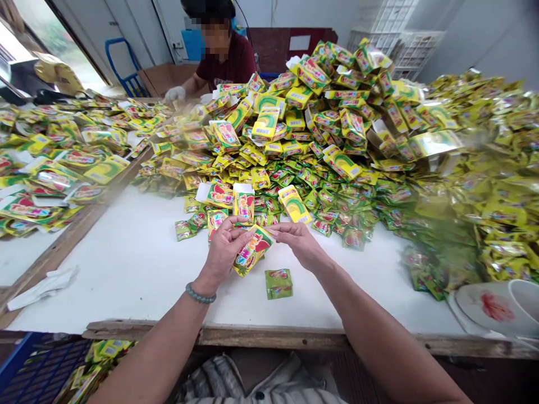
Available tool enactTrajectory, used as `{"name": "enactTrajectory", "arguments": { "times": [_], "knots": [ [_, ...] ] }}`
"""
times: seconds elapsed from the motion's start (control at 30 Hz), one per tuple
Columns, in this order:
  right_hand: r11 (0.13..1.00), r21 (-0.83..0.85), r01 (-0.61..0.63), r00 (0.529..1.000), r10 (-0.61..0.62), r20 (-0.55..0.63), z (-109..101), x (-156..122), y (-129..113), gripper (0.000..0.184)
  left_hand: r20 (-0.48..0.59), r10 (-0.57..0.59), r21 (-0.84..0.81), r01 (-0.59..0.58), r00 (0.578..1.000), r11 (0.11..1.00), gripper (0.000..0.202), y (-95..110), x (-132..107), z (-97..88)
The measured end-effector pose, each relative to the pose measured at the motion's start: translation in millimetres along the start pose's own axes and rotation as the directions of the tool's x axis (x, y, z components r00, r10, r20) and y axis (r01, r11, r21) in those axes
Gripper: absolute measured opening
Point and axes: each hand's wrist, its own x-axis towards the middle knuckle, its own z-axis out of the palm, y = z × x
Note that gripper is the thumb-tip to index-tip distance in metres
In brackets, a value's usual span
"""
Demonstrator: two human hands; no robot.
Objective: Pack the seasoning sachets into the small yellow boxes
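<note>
My left hand [223,252] is closed around a small yellow carton [252,251] with red and green print, held just above the white table [126,269]. My right hand [298,242] pinches the carton's upper right end with its fingertips. A single green sachet [278,283] lies flat on the table just below both hands. Several upright yellow cartons [244,203] stand right behind my hands, at the foot of a big heap of green and yellow sachets and cartons [328,129].
Another person in a dark red shirt [229,62] with a white glove [175,93] works at the far side. More packets [54,163] cover the left table. A white plate and cup [501,306] sit at the right. A blue crate [37,370] stands below left.
</note>
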Motion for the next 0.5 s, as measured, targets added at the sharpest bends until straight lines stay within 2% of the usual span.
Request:
{"name": "enactTrajectory", "arguments": {
  "times": [0.07,0.13,0.23,0.33,0.43,0.5],
  "knots": [
    [0.999,-0.020,0.049,0.998,-0.050,-0.028,7,-3,0,0.033,-0.025,-0.001,-0.030,0.001,1.000,1.000,0.056,2,1,-1.0],
    [0.982,-0.148,0.121,0.987,-0.135,-0.088,18,-7,1,0.033,-0.054,0.009,-0.060,-0.012,0.999,0.998,0.056,4,1,-2.6],
    [0.896,-0.389,0.216,0.945,-0.292,-0.149,34,-12,3,0.031,-0.067,0.017,-0.091,-0.023,0.998,0.996,0.053,3,0,-3.3],
    [0.811,-0.498,0.307,0.891,-0.428,-0.148,41,-11,5,0.030,-0.034,0.012,-0.079,-0.014,0.999,0.997,0.054,2,0,1.2],
    [0.713,-0.608,0.350,0.873,-0.484,-0.065,35,-3,9,0.023,0.035,0.003,0.051,-0.005,0.999,0.999,0.053,14,-1,1.5],
    [0.614,-0.733,0.294,0.870,-0.490,-0.062,23,3,11,0.023,0.086,0.003,0.276,-0.027,0.996,0.961,0.048,32,-7,-11.8]
  ]
}}
